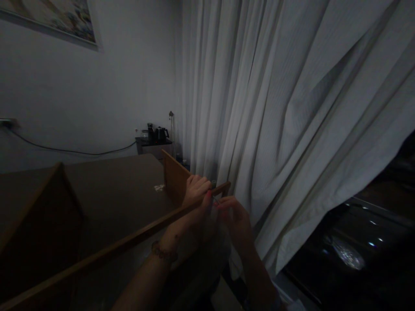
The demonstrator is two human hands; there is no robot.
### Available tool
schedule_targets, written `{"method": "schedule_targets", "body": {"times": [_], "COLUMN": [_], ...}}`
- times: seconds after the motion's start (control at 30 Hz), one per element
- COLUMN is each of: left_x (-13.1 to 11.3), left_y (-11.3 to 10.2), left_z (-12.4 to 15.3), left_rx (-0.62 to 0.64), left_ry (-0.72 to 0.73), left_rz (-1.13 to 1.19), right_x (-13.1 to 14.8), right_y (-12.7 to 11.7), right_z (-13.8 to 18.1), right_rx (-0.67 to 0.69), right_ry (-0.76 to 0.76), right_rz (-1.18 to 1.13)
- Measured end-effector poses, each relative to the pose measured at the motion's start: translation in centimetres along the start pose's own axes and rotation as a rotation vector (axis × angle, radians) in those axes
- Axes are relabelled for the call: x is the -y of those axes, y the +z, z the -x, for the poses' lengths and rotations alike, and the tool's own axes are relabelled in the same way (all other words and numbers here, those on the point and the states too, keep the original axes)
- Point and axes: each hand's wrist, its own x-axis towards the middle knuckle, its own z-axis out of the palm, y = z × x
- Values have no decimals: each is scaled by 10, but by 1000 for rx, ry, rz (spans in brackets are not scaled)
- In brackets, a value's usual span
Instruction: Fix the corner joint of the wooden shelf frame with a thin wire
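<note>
Left grip (197, 189) is squeezing the long wooden board (129, 240) near its far end, a good spot for something likely stiff and heavy. Right grip (234, 212) is pinching a thin, probably slippery stick (215, 199) just beside it.
</note>
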Motion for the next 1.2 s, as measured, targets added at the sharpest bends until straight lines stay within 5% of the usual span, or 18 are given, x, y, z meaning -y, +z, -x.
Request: {"method": "schedule_targets", "body": {"times": [0.87, 1.2], "left_x": [-1, 3], "left_y": [2, 0], "left_z": [-1, -2], "left_rx": [-49, 35], "left_ry": [13, 23], "left_rz": [8, -29], "right_x": [1, -3], "right_y": [13, 15], "right_z": [5, 7], "right_rx": [-84, -101], "right_ry": [53, 108], "right_rz": [37, 19]}}
